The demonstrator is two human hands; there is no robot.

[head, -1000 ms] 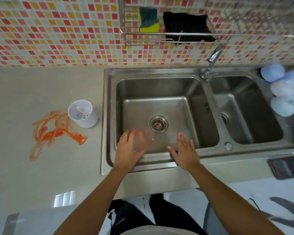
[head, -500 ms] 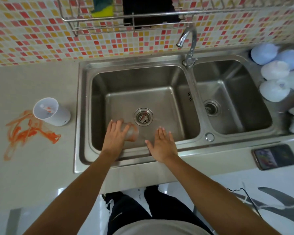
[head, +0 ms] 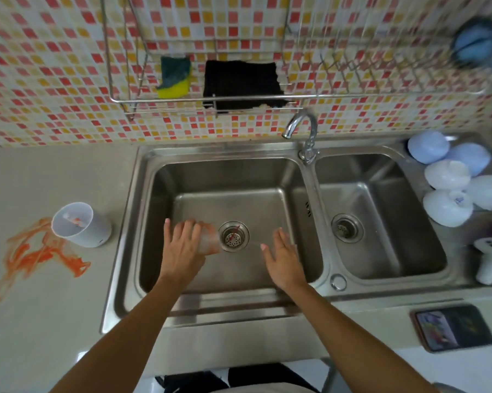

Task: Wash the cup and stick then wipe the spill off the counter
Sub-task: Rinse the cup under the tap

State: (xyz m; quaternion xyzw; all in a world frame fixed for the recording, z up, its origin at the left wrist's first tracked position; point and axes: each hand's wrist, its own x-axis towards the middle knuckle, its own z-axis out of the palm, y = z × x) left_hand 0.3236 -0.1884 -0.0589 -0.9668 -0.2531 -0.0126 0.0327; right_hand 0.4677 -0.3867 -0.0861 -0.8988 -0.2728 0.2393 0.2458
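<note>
Camera view tipped up since earlier frame — hands sit as before in left basin of stainless double sink (head: 131, 228). Left hand (head: 182, 248) fingers curled round clear plastic cup (head: 209, 239) beside drain. Right hand (head: 284, 256) fingers straight, apart. White cup (head: 80, 224) on worktop (head: 49, 321) touching orange smeared spill (head: 37, 253) — stick inside blurred.

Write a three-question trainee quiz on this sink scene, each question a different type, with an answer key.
1. True or false: the orange spill has been wiped off the counter.
2. The left hand holds what over the left basin? A) sponge B) clear cup C) phone
3. Fill in: the white cup stands to the ___ of the sink.

Key: 1 false; 2 B, the clear cup; 3 left.
</note>
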